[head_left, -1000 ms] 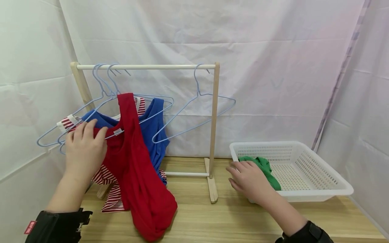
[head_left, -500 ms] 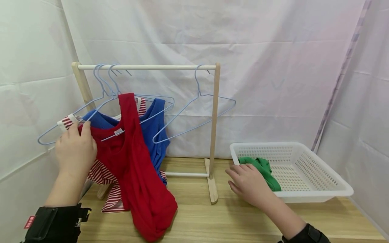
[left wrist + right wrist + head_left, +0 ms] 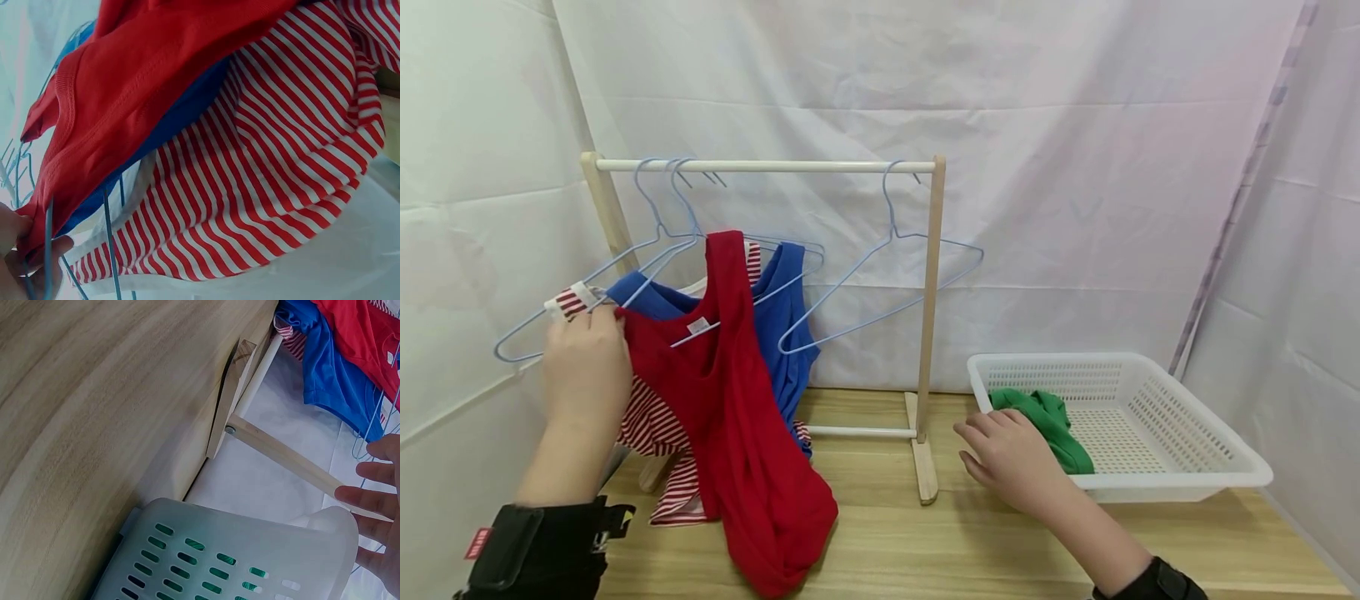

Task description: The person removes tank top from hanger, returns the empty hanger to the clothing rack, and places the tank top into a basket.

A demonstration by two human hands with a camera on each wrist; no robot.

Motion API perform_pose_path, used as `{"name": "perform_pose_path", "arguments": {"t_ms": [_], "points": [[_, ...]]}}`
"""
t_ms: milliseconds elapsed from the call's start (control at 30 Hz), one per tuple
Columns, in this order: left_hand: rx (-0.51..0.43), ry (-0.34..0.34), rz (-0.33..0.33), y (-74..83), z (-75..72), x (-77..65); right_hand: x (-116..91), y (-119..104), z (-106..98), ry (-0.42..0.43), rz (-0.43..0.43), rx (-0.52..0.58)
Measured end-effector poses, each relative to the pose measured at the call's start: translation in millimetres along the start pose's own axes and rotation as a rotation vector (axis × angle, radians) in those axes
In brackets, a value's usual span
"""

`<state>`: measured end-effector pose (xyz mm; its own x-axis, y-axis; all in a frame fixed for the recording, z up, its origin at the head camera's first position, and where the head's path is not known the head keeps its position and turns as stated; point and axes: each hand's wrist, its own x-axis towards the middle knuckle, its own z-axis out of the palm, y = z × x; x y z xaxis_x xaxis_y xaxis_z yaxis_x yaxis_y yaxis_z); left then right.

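My left hand [image 3: 587, 367] pinches the left shoulder of a red sleeveless top [image 3: 760, 467], partly on a light blue wire hanger [image 3: 694, 335]. In the left wrist view, the fingers [image 3: 60, 245] hold the red cloth beside the hanger's wires. The top's other strap hangs in front of the hanger. Behind it hang a blue sleeveless top [image 3: 782, 333] and a red-and-white striped shirt [image 3: 281, 156]. My right hand [image 3: 1015, 458], fingers loosely bent and holding nothing, rests by the near left corner of a white plastic basket [image 3: 1180, 480]. A green garment [image 3: 1048, 425] lies inside it.
A rack with a white rail [image 3: 790, 167] and wooden posts [image 3: 929, 317] stands on the wooden table [image 3: 880, 533]. One bare hanger [image 3: 842, 333] hangs at its right end. White cloth [image 3: 1075, 208] encloses the back and sides.
My left hand has moved left and slightly down, going from spread fingers to a pinch on the red top's shoulder. The front hanger's hook has slid right along the rail. My right hand hardly moved.
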<state>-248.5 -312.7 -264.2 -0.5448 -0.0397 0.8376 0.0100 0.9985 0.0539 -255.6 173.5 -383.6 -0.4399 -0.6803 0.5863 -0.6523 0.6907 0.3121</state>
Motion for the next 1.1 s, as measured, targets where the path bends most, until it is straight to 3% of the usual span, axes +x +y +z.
{"name": "perform_pose_path", "arguments": {"t_ms": [167,367,700,1100], "points": [[0.052,-0.084,-0.086,5.9,-4.3,0.9,0.2,-2.6,-1.1,0.005,0.005,0.006],[0.06,-0.108,-0.073,9.9,-1.6,0.6,-0.6,-4.0,-0.6,0.014,0.006,0.009],[-0.003,-0.027,-0.061,17.0,1.7,1.9,2.4,-4.1,-3.6,0.0,0.053,0.024],[-0.05,0.071,-0.098,34.1,-4.7,7.1,16.1,-7.4,-5.9,0.087,0.065,0.075]]}}
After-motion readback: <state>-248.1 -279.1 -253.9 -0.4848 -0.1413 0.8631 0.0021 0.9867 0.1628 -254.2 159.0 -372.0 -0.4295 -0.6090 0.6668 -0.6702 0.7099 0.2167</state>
